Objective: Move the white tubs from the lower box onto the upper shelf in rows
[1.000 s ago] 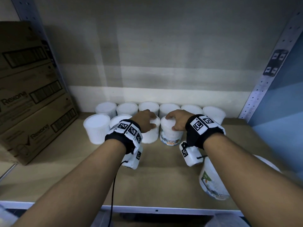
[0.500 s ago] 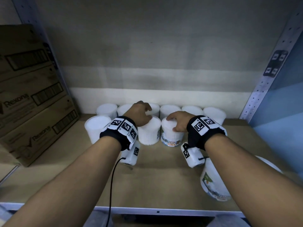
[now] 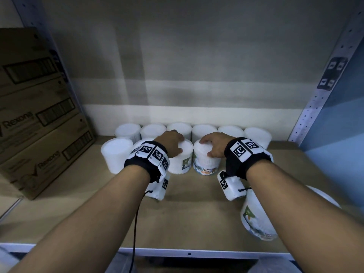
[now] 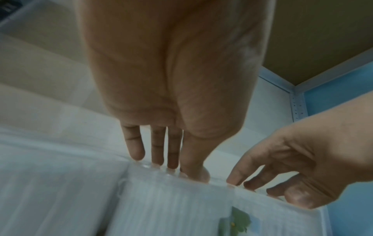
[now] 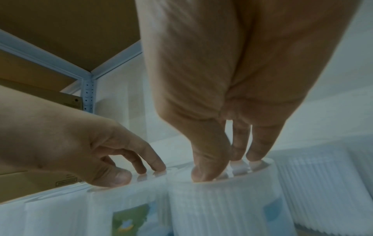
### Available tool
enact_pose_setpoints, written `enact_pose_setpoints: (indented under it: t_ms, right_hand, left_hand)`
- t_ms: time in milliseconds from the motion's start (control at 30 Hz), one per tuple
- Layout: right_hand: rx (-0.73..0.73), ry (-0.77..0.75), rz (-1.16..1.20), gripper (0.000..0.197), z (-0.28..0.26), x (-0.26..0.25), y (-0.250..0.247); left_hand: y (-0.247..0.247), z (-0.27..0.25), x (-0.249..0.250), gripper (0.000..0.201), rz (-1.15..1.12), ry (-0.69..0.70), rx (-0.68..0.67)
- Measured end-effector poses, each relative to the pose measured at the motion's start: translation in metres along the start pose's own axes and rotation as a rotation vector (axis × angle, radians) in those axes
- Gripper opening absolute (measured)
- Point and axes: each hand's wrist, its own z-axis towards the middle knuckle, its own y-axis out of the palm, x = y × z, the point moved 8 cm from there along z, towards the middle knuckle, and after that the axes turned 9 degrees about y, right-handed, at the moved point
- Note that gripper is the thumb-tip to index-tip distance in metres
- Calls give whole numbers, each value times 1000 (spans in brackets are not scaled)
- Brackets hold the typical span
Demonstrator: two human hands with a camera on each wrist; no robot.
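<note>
Head view shows the left hand [image 3: 171, 143] and right hand [image 3: 214, 145], each resting its spread fingertips on top of a white tub [image 3: 182, 158] in the second row on the upper shelf [image 3: 197, 211]. I judge that placing is finishing; next, release and fetch more. Only the wrist views show fingertips [image 4: 137, 153] touching the lids and not gripping.

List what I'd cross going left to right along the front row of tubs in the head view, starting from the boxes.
Rexona cardboard boxes → bare white tub → tub half hidden behind the left wrist → left hand on its tub → right hand on the Cotton Buds tub.
</note>
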Motion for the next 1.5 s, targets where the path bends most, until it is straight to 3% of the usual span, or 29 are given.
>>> enact_pose_setpoints:
  t_ms: [167,333,400,567,900,1033,1133,1267,1500]
  right_hand:
    - [9,-14,-8,58,0,-1,1]
    - [6,-16,-20,58,0,-1,2]
    - [5,-17,-22,58,0,-1,1]
    - [3,-19,-18,58,0,-1,1]
    - [-3,-20,-17,58,0,-1,1]
    - [-3,-18,-13,58,0,-1,1]
    - [1,-22,-16,58,-1,-1,0]
    - [6,-16,-15,57,-1,-1,0]
    - [1,-1,-14,58,-1,-2,0]
  left_hand:
    - [0,-3,11,55,-41,96,-18]
    - [-15,-4,6,42,-53,16,262]
    - [-14,-7,4,46,-15,-36,296]
    - [-3,-7,2,53,58,-76,221]
    - [2,-4,8,50,-25,23,40]
    - [-6,-6,11,45,-132,15,178]
    - [-12,-9,9,40,-75,-69,294]
    - [0,-9,7,55,53,-140,201]
    - [-2,-10,12,50,24,-34,76]
